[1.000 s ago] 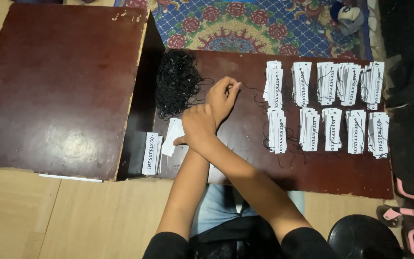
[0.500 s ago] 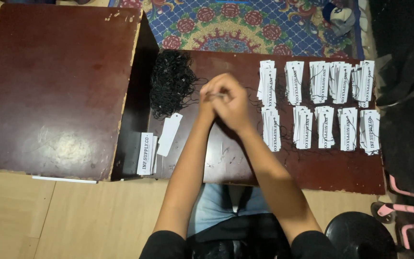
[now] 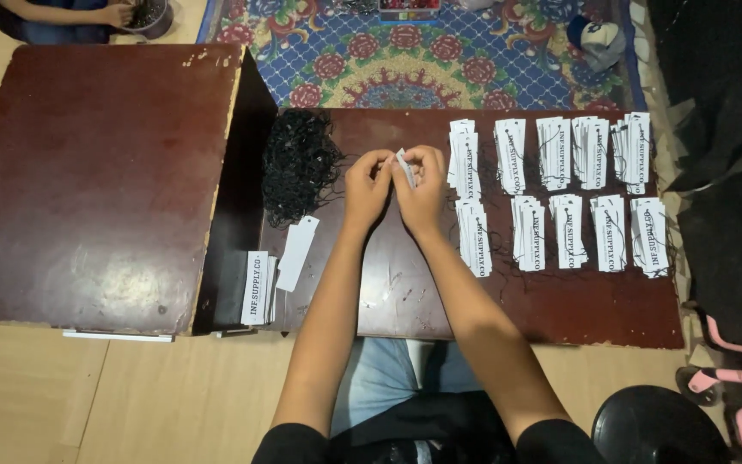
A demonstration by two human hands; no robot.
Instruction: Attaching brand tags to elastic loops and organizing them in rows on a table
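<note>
My left hand (image 3: 366, 182) and my right hand (image 3: 423, 179) meet above the dark brown table (image 3: 440, 301), both pinching one small white paper tag (image 3: 404, 166) held upright between the fingertips. A thin black string seems to run at the tag, too fine to tell. Just left of my hands lies a tangled heap of black strings (image 3: 300, 163). To the right, several stacks of white printed tags (image 3: 556, 193) lie in two rows. A loose blank tag (image 3: 295, 241) and a small stack of tags (image 3: 257, 287) sit at the table's near-left edge.
A larger worn brown tabletop (image 3: 88, 180) adjoins on the left, with a gap between. A patterned blue and red rug (image 3: 422, 51) lies beyond. Another person's hand with a dark bowl (image 3: 135, 13) shows at top left. A black round stool (image 3: 659, 425) and dark bags (image 3: 723, 172) stand at right.
The left hand left the loose tag by the table's near-left edge and joined the right hand. Both now hold a white tag at chest centre; the view shifted slightly.
</note>
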